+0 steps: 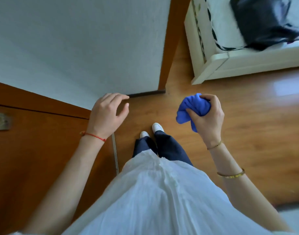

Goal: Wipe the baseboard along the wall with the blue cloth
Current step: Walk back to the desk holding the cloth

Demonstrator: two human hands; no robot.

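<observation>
I stand and look straight down at a wooden floor. My right hand (207,116) grips a bunched blue cloth (191,110) in the air, well above the floor. My left hand (109,113) hangs in front of me with relaxed, loosely bent fingers and holds nothing. A dark baseboard strip (147,94) runs along the foot of the white wall (77,48), just past my left fingertips in the picture. A brown wooden baseboard (172,39) follows the wall's other face toward the top of the view.
A brown wooden door (35,141) with a metal plate (0,121) stands at my left. A cream bed frame (230,65) with a dark bag (263,22) on it fills the top right. My white shoes (157,127) stand on the wooden floor (247,124).
</observation>
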